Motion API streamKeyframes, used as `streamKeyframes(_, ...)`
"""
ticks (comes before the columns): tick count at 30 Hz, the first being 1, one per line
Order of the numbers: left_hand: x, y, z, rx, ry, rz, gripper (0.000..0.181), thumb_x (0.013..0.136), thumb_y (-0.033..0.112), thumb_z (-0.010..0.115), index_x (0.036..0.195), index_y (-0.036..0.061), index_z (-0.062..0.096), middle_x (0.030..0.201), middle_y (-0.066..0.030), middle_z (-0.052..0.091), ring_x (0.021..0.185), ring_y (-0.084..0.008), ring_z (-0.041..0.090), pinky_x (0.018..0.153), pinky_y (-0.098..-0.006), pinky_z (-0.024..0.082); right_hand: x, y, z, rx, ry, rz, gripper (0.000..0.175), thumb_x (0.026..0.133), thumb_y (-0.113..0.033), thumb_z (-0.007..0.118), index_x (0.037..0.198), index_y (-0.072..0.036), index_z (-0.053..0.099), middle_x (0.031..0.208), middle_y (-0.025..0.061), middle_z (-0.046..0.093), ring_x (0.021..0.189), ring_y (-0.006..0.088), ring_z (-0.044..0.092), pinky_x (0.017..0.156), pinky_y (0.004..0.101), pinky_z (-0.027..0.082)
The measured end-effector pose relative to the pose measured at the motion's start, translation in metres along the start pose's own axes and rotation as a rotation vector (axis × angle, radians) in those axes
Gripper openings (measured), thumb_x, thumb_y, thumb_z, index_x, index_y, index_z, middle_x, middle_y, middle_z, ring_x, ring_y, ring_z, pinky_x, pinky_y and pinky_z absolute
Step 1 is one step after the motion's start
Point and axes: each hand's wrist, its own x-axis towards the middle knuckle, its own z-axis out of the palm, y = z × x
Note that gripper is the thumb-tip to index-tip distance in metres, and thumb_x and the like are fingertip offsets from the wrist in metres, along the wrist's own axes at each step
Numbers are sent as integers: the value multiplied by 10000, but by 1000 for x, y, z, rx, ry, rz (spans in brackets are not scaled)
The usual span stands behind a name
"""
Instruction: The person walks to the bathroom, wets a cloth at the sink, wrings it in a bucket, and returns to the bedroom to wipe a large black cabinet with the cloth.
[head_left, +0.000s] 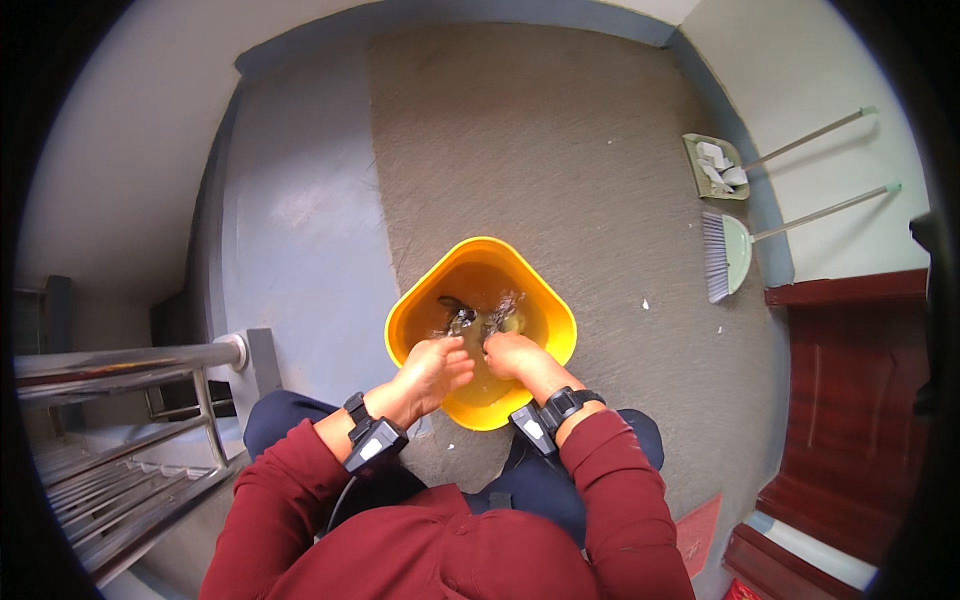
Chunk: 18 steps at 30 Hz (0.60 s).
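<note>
A yellow plastic bucket (480, 247) with rounded corners stands on the floor between my knees, holding murky water. My left hand (437, 366) is over its near left side, fingers apart and nothing in them. Over the near right side, my right hand (517, 354) is bent downward; its fingertips are hidden, so whether it holds something cannot be told. The water is splashing in front of both hands. A dark object (456, 306) lies in the water, too blurred to name. A yellowish thing (514, 322) shows beyond my right hand.
A dustpan (694, 169) with white scraps and a broom (739, 255) lean at the right wall. A dark red door (855, 405) is at right, with a red mat (699, 532) nearby. Metal stair railing (127, 360) stands at left.
</note>
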Motion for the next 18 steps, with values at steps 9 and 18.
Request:
streamKeyframes(9,23,15,-10,-380,-235,-432,640,956,407,472,1436,60,228,1439,-288,267,1265,-434,405,982,-619,388,-85,-18,-96,429,138,-452,242,792,-203,577,792,30,642,673,188,592,605,253,587,563,362,446)
streamKeyframes(18,12,9,-5,-298,-275,-367,200,938,294,561,1043,136,624,971,-32,656,842,-187,622,716,-382,515,-97,-18,-96,1221,118,-564,296,814,-164,739,1008,23,617,912,26,630,838,96,586,752,255,491)
